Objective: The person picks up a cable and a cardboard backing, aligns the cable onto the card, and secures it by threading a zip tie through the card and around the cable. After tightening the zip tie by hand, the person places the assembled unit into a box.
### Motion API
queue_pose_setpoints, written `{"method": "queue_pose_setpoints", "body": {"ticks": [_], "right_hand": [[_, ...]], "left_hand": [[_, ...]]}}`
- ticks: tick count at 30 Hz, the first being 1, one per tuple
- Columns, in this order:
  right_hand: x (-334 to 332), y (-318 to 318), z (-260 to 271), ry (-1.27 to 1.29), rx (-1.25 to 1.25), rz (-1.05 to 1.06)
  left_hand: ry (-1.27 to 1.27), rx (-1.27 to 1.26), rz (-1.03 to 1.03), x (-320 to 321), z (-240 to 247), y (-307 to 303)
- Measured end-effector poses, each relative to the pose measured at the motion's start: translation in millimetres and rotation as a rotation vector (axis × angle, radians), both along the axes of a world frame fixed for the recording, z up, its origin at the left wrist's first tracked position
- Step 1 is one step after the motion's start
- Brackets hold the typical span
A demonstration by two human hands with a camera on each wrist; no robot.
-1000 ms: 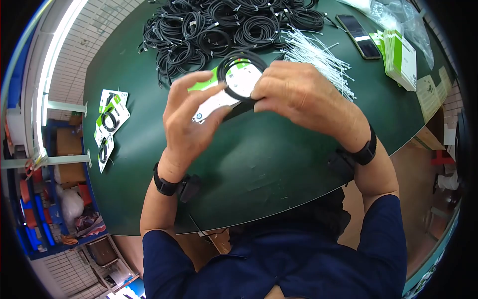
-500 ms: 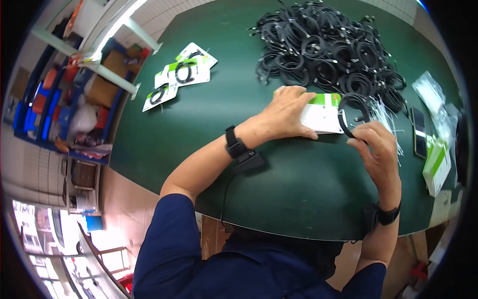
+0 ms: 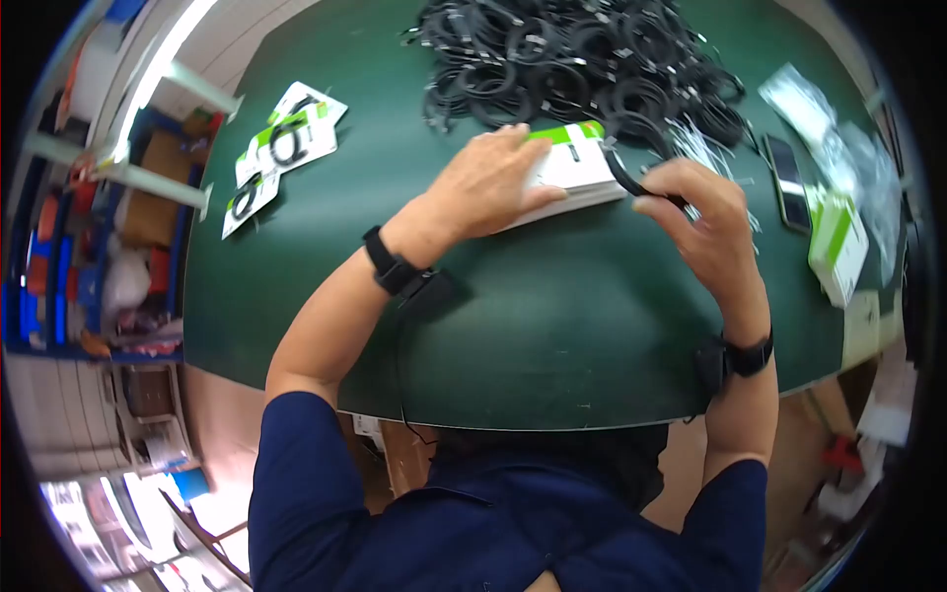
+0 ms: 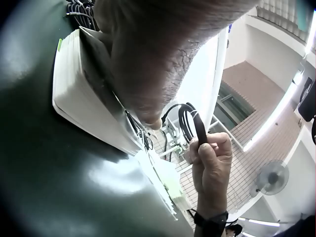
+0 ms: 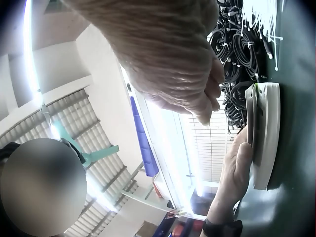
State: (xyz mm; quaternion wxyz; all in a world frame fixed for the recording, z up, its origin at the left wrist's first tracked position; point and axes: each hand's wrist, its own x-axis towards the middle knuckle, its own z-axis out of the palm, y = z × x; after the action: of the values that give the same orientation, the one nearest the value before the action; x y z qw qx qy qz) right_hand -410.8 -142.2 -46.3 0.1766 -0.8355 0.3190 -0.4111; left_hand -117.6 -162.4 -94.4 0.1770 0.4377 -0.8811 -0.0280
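While the right hand (image 3: 705, 212) pinches a coil (image 3: 621, 176) by the right end of the cards (image 3: 584, 163), the left hand (image 3: 478, 183) lies wide across them, midway between the table's (image 3: 552, 326) near and far edges; a heap (image 3: 572, 59) of cables sits toward the far edge.

In the head view, a broad green table (image 3: 572, 326) fills the middle. A lit tube lamp (image 3: 176, 51) slants at ten o'clock, blue-framed shelving (image 3: 82, 255) stands at nine, and pinkish floor (image 3: 215, 414) shows at eight. From the left wrist, a window (image 4: 234, 111) opens in a tiled wall (image 4: 266, 89) at three o'clock, and a round fan (image 4: 272, 177) shows at four. The right wrist catches a corrugated ceiling (image 5: 59, 118) at nine.
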Motion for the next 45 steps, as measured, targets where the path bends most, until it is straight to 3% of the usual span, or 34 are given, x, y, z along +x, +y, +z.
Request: {"method": "queue_pose_setpoints", "body": {"ticks": [2,7,14,18,23,26,30,34,39,43,45], "right_hand": [[-2.5,-0.5,-3.5,-0.036,0.027,-0.03],[-7.7,-1.2,-5.8,-0.148,0.178,-0.044],[-9.7,-3.1,-7.9,-0.296,0.222,-0.06],[-7.7,-1.9,-9.2,-0.333,0.2,-0.091],[-4.7,2.7,-6.8,-0.435,0.122,-0.06],[0.4,12.3,-3.1,-0.428,0.135,-0.003],[20.0,30.6,0.1,-0.22,0.125,0.139],[38.8,37.4,-18.7,-0.004,-0.143,0.125],[43.4,29.9,-31.7,-0.148,-0.074,0.027],[47.2,28.1,-38.5,-0.272,-0.052,0.008],[47.0,25.2,-41.4,-0.279,-0.147,0.032]], "left_hand": [[-0.038,-0.17,-0.037,0.6,5.7,-0.7],[-0.114,-0.033,-0.023,-6.2,28.3,5.9],[-0.074,-0.398,-0.046,-15.2,20.8,15.2],[-0.05,-0.532,0.011,-18.7,42.1,27.1],[-0.059,-0.543,0.032,-33.1,77.4,74.7],[-0.158,-0.419,0.003,-45.8,87.3,112.3],[-0.07,-0.195,-0.016,-51.0,61.8,125.6],[-0.056,-0.225,0.027,-43.5,43.1,112.0],[0.171,-0.266,0.01,-42.2,33.8,103.8],[0.369,-0.503,-0.156,-39.0,38.1,112.5],[0.817,0.234,-0.006,-41.5,33.4,151.6]]}}
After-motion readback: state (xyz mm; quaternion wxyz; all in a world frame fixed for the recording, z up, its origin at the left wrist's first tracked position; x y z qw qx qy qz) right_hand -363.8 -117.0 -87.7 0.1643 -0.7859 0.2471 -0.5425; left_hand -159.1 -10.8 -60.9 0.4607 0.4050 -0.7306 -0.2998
